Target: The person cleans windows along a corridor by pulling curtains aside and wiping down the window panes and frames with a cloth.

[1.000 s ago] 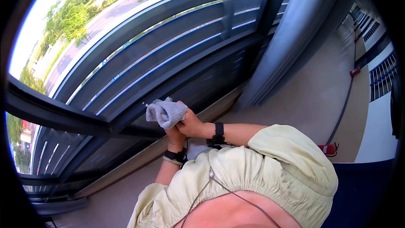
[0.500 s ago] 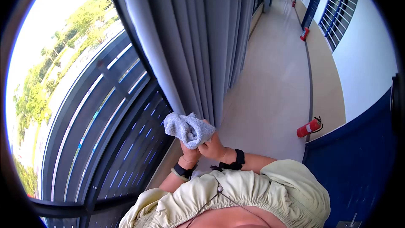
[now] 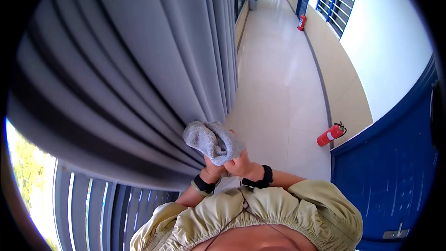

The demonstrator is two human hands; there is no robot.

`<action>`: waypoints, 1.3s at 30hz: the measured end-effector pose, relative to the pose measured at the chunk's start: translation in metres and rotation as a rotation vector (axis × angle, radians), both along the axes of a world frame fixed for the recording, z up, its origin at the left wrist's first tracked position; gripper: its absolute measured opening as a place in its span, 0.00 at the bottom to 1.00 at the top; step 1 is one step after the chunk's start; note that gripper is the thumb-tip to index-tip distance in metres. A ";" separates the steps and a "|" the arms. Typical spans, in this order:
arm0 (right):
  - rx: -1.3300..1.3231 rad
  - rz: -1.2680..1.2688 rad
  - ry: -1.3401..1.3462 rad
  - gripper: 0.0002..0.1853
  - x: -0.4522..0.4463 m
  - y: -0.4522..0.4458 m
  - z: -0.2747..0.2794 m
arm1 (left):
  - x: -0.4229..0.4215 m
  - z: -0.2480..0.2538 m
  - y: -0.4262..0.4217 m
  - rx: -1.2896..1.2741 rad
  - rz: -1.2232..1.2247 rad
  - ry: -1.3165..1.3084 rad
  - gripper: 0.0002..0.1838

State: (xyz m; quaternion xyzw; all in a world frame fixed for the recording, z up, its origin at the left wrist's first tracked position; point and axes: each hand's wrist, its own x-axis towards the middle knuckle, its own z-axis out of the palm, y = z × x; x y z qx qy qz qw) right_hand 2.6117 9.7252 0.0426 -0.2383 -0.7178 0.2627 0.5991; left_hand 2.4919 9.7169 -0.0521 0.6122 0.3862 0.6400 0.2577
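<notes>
A bunched grey cloth (image 3: 211, 140), with a terry-like texture, is held up in front of my chest. My left hand (image 3: 214, 169) is closed on it from below, its fingers mostly covered by the fabric. Beside it, my right hand (image 3: 241, 163) grips the lower right part of the same cloth. Both wrists carry dark bands. Just behind the cloth hangs a long grey curtain (image 3: 186, 56); I cannot tell whether the two touch.
On the right, a red fire extinguisher (image 3: 330, 135) stands against the wall by a blue door (image 3: 376, 181). Another extinguisher (image 3: 302, 22) is farther along the tiled corridor floor (image 3: 274, 74). Slatted railing (image 3: 97, 209) runs at lower left.
The curtain has swung or billowed out to the left and covers most of the railing and the outdoor view. My view has turned slightly; both hands still hold the cloth.
</notes>
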 end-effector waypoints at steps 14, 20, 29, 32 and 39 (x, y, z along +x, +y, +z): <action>-0.168 -0.160 0.029 0.28 0.093 0.251 0.044 | 0.120 0.060 0.285 -0.101 -0.395 -0.431 0.41; -0.158 -0.200 0.042 0.29 0.145 0.367 0.012 | 0.154 0.054 0.407 0.191 -0.064 0.243 0.36; -0.112 -0.130 0.041 0.32 0.265 0.558 0.057 | 0.266 0.111 0.593 0.327 0.023 0.454 0.22; -0.139 -0.123 -0.052 0.33 0.297 0.618 0.047 | 0.297 0.108 0.645 0.274 0.067 0.358 0.22; -0.162 -0.083 -0.007 0.32 0.319 0.738 0.016 | 0.317 0.079 0.764 0.225 0.041 0.439 0.21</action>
